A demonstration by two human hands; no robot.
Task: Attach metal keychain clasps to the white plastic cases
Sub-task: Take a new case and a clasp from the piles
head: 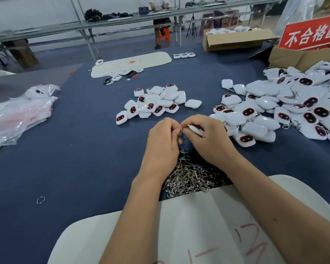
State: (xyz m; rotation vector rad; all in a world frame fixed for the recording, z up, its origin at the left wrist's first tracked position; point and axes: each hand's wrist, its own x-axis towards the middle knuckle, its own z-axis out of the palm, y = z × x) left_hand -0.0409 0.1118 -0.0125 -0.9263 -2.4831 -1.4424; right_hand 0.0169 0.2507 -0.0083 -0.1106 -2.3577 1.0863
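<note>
My left hand pinches a metal keychain clasp that hangs between both hands. My right hand grips a white plastic case, mostly hidden by its fingers, with its edge against the clasp. Beneath my wrists lies a heap of loose metal clasps on the blue table. A small pile of white cases with dark oval windows sits straight ahead. A much larger pile of cases, many with clasps showing, spreads out to the right.
A white board with red writing lies at the near edge under my forearms. Crumpled plastic bags lie at the left. Loose rings sit on the cloth. A second white board lies far ahead. Cardboard boxes and a red sign stand at right.
</note>
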